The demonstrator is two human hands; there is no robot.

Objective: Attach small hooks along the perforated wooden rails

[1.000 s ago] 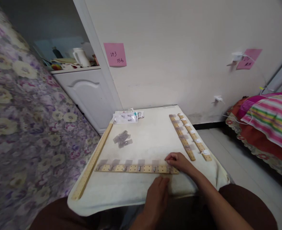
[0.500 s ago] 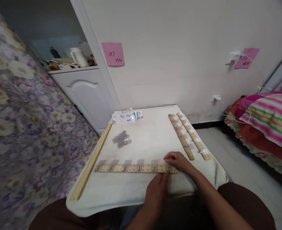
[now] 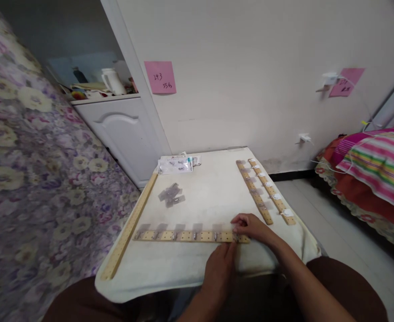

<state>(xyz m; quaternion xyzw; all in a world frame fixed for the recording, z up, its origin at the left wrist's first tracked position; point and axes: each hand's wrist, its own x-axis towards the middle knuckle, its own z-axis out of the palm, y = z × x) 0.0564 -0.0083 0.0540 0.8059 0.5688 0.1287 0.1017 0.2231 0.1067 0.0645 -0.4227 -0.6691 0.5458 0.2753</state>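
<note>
A pale wooden strip (image 3: 205, 236) with rows of holes lies across the front of the table. Several clear plastic cards (image 3: 197, 228) with small shiny metal pieces sit along it at intervals. My right hand (image 3: 250, 227) is at the strip's right end, thumb and fingers curled around the spot of the last card, which they mostly hide. From the near side my left hand (image 3: 220, 267) presses its closed fingertips against the strip's front edge, just below the last metal piece (image 3: 235, 237). Whether its fingers also pinch that piece is hidden.
A pile of loose clear cards (image 3: 172, 195) lies left of centre. Packaged cards (image 3: 175, 165) are at the back left. A bare wooden strip (image 3: 130, 226) runs along the left edge. On the right lie two strips, one with clear cards (image 3: 254, 192), one with white tags (image 3: 272, 192).
My right fingers have shifted slightly, curling closer over the strip's right end. My left hand stays at the front edge. The whole view has moved slightly.
</note>
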